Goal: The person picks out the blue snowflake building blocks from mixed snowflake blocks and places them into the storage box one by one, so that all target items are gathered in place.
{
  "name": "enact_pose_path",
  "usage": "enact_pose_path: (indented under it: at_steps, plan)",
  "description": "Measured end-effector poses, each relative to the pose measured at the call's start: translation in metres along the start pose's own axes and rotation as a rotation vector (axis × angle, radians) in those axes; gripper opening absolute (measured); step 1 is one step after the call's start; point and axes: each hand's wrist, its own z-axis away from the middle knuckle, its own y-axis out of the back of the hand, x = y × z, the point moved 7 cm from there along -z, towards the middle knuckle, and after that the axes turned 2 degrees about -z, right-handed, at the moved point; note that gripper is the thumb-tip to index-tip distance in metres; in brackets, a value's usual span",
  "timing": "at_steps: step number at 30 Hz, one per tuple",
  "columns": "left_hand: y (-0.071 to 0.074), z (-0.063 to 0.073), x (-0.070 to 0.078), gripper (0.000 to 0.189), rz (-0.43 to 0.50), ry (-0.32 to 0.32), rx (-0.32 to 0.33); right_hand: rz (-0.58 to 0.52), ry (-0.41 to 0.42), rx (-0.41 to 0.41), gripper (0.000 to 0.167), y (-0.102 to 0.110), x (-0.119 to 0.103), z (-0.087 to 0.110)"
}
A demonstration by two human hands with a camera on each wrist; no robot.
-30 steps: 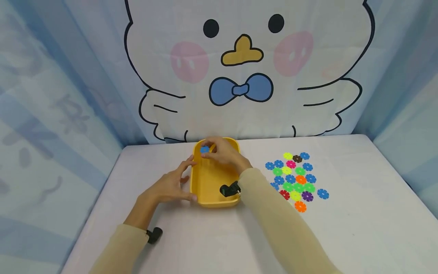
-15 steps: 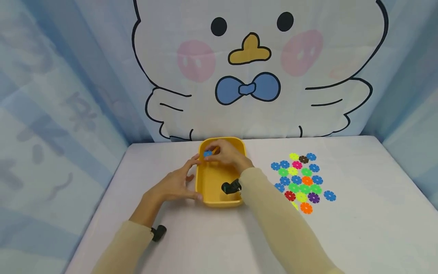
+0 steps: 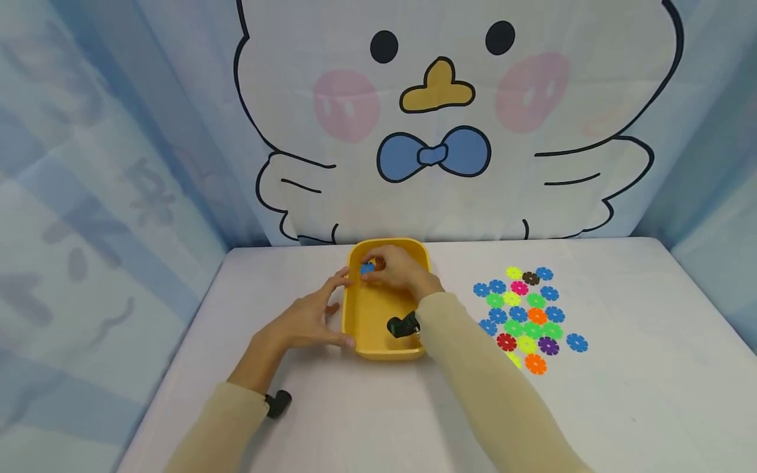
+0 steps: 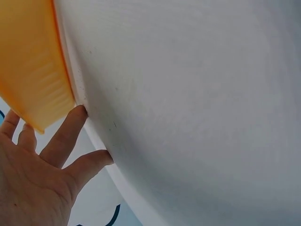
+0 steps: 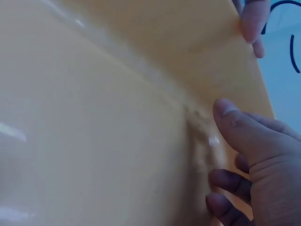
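The left hand (image 3: 304,322) is spread wide at the left side of a yellow tray (image 3: 378,315), its upper fingertips at the rim and its thumb by the near left corner. The right hand (image 3: 399,268) reaches into the tray's far left part, its thumb and fingers set narrowly apart. A blue slotted disc (image 3: 367,269) shows between them, inside the tray; whether they pinch it, I cannot tell. On the desk (image 3: 621,394), to the right of the tray, lies a loose cluster of slotted discs (image 3: 518,314) in blue, green, yellow, orange, pink, red, brown and purple.
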Motion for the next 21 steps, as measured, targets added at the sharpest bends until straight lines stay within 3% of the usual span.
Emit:
enact_pose_path:
  at_steps: [11,21]
  plan:
    - [0.0015,-0.0012,0.0002,0.128,-0.003,-0.023,-0.003,0.052,-0.029,-0.033,0.035,-0.0016,0.0017,-0.0041]
    - [0.0011,-0.0004,-0.0019,0.128,-0.007,0.003,-0.001,0.047,-0.005,-0.054,0.040,-0.0035,0.0003,-0.0070]
